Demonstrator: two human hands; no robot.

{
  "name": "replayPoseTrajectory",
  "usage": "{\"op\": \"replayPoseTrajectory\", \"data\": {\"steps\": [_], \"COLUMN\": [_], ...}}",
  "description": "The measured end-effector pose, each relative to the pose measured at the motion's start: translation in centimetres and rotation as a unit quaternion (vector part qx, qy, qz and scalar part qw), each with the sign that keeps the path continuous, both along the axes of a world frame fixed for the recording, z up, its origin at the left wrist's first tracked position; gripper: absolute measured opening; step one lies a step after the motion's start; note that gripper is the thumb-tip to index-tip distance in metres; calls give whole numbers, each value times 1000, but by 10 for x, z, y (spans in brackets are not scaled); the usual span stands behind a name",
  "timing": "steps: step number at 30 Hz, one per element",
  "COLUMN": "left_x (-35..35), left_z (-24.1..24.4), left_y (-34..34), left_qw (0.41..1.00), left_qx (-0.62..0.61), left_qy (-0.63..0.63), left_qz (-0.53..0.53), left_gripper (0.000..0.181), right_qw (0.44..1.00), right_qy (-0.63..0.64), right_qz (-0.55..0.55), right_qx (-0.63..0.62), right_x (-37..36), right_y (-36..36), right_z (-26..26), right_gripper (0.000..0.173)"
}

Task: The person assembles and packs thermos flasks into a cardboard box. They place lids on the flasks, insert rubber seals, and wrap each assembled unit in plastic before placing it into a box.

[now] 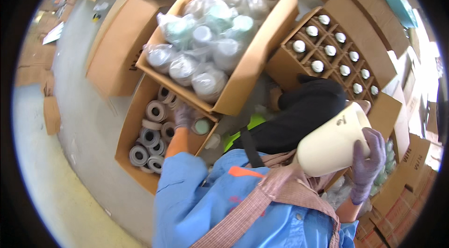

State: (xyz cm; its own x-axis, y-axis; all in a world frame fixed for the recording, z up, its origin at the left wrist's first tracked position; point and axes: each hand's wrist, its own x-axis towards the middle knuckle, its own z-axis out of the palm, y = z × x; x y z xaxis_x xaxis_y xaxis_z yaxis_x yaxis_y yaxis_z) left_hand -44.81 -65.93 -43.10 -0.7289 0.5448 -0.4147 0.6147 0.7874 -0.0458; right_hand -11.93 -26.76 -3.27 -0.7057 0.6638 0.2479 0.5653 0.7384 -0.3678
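Observation:
My right hand (368, 163), in a grey-purple knitted glove, grips a cream cylindrical canister (331, 141) by its open end. The canister is tilted in front of my chest and bears a small dark print. My left hand (183, 116), gloved alike, reaches down into a low cardboard carton (126, 135). Grey and beige ring-shaped lids (149, 138) lie there, some on their sides. Just right of that hand is a pale green round piece (202, 127). The left fingers are blurred and partly hidden, so whether they hold anything is unclear.
A large open carton (249, 69) of plastic-bagged canisters (208, 83) stands ahead, overhanging the lid carton. Right of it, a divided carton (291, 62) holds several white-topped items (329, 50). Another carton (122, 44) stands left on the grey floor (80, 107). Stacked boxes (403, 209) line the right.

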Motion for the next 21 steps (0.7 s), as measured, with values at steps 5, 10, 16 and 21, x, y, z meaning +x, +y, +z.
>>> {"op": "replayPoseTrajectory", "data": {"steps": [5, 10, 16, 21], "left_x": [-10, 10, 77, 138], "left_z": [107, 272, 374, 413], "left_y": [-38, 85, 337, 407], "left_qw": [936, 770, 654, 579], "left_qx": [69, 578, 644, 607], "left_qy": [8, -27, -397, -540], "left_qz": [344, 268, 31, -68], "left_gripper": [39, 30, 38, 29], "right_qw": [999, 976, 980, 987], "right_qy": [-6, 120, 171, 101], "right_qz": [48, 72, 78, 22], "right_qx": [11, -169, 61, 123], "right_x": [4, 21, -17, -22], "right_y": [10, 40, 60, 92], "right_z": [8, 14, 45, 23], "right_gripper": [29, 32, 58, 76]}}
